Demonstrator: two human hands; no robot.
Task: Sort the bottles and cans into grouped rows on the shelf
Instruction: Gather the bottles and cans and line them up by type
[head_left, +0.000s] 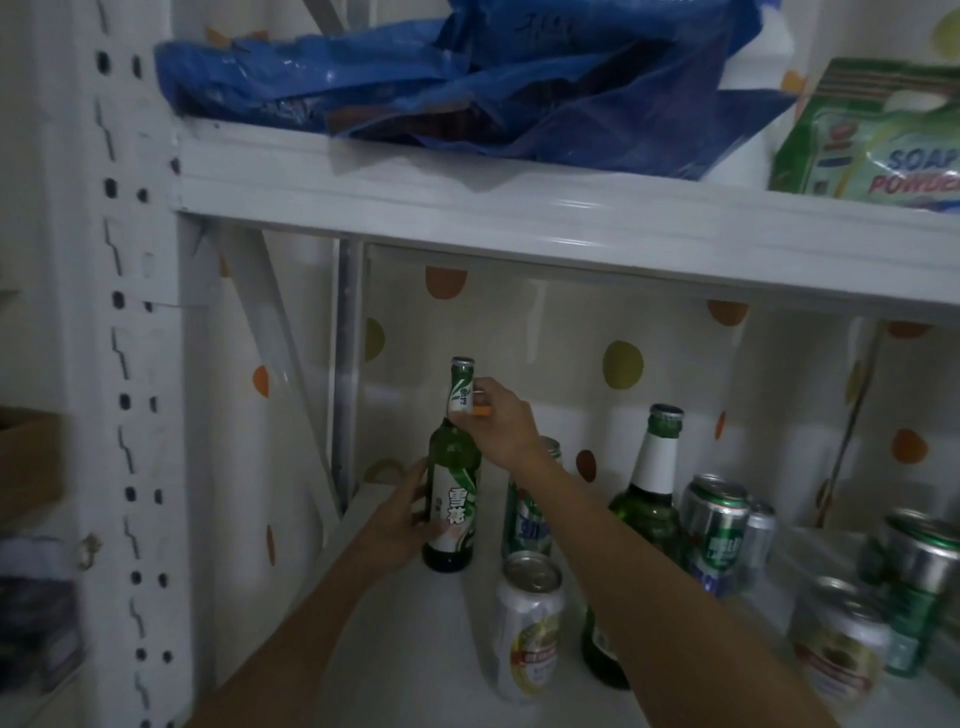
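Note:
A tall green beer bottle with a white and green label stands upright at the back left of the white shelf. My left hand wraps its lower body. My right hand pinches its neck. A second green bottle stands to the right. My right forearm partly hides a third bottle. A white and gold can stands in front, a green can stands behind my forearm, and several silver and green cans crowd the right side.
The shelf above carries a crumpled blue plastic bag and a green soap powder pack. A white perforated upright frames the left side. Spotted paper covers the back wall. A cardboard box sits beyond the upright.

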